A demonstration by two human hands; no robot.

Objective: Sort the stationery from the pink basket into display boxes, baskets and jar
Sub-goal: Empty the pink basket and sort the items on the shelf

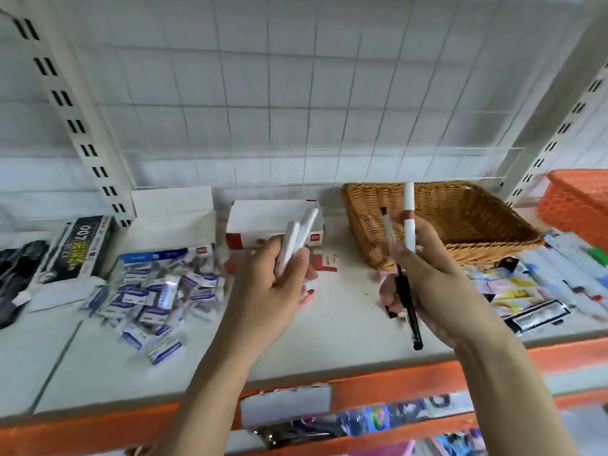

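Observation:
My left hand (276, 281) grips two white pens (297, 236) that point up toward a red-and-white display box (263, 218) at the back of the shelf. My right hand (437, 284) holds a black pen (408, 311) and a white marker with a reddish band (409, 218), both upright, just in front of an empty wicker basket (460, 218). A corner of something pink (385, 450) shows at the bottom edge; I cannot tell if it is the pink basket.
A pile of small blue-and-white eraser packs (154, 291) lies left of my hands, with a black box (79, 248) beyond. Packaged stationery (543, 284) covers the shelf's right side. An orange basket (579, 202) sits far right. A white wire grid backs the shelf.

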